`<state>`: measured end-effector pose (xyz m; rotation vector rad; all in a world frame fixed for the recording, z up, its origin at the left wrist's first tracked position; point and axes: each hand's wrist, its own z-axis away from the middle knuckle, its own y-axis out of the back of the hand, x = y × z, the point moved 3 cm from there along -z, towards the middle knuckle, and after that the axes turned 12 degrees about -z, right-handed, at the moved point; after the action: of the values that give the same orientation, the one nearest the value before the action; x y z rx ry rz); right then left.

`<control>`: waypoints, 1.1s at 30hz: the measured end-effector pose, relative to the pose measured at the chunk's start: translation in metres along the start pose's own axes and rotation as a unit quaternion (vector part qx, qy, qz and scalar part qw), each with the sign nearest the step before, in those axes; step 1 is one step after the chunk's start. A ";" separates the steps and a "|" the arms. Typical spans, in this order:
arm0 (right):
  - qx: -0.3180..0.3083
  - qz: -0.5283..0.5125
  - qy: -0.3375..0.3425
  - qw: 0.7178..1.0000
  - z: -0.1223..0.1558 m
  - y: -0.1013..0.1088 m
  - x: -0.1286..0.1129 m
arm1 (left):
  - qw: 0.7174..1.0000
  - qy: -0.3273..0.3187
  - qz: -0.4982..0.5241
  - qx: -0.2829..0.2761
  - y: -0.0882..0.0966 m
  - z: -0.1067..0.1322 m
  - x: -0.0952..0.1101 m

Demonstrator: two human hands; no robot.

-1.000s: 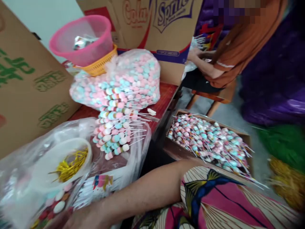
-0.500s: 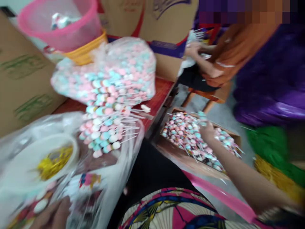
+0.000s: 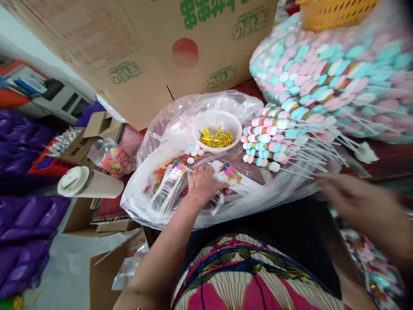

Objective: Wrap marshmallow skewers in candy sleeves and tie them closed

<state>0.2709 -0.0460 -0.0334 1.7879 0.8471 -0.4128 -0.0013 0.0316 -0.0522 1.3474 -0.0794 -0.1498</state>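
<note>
My left hand (image 3: pixel 202 185) lies over the printed packets, its fingers stretched out and thumb apart. One stack of slim printed packets (image 3: pixel 167 189) is beside it on the left, and more printed packets (image 3: pixel 230 174) lie to its right. My right hand (image 3: pixel 351 198), smeared by motion, is close to the stick ends of the marshmallow skewers (image 3: pixel 271 137); whether it touches a stick I cannot tell. These pink, blue and white skewers lie piled on clear plastic sheeting (image 3: pixel 145 211). Behind the packets stands a white bowl (image 3: pixel 238 129) with gold twist ties (image 3: pixel 216 137).
A big bag of marshmallows (image 3: pixel 322 56) fills the back right, under a yellow basket (image 3: pixel 338 15). A large carton (image 3: pixel 155 56) walls off the back. At left stands a lidded cup (image 3: pixel 106 183). Packed marshmallow skewers (image 3: pixel 371 267) sit low at right.
The view has swung left. My right hand has come up from the box of packed skewers to the skewer pile. My left hand now rests on the printed packets.
</note>
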 end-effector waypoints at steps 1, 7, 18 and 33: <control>-0.021 -0.002 0.021 1.000 -0.008 -0.016 -0.005 | 1.000 -0.003 0.016 -0.016 -0.001 -0.004 0.001; -0.211 0.073 0.018 0.975 -0.047 -0.117 -0.039 | 0.979 -0.098 0.174 0.038 0.001 -0.013 -0.022; -0.051 -0.206 0.076 0.974 -0.078 -0.095 -0.069 | 0.930 -0.285 0.219 0.077 0.035 0.004 -0.007; -0.070 -0.338 -0.099 0.933 -0.056 -0.083 -0.038 | 0.831 -0.154 0.523 -0.112 0.011 0.011 0.016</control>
<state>0.1784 0.0073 -0.0438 1.2570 1.3013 -0.9343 0.0133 0.0205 -0.0397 0.8763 -1.0247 0.5447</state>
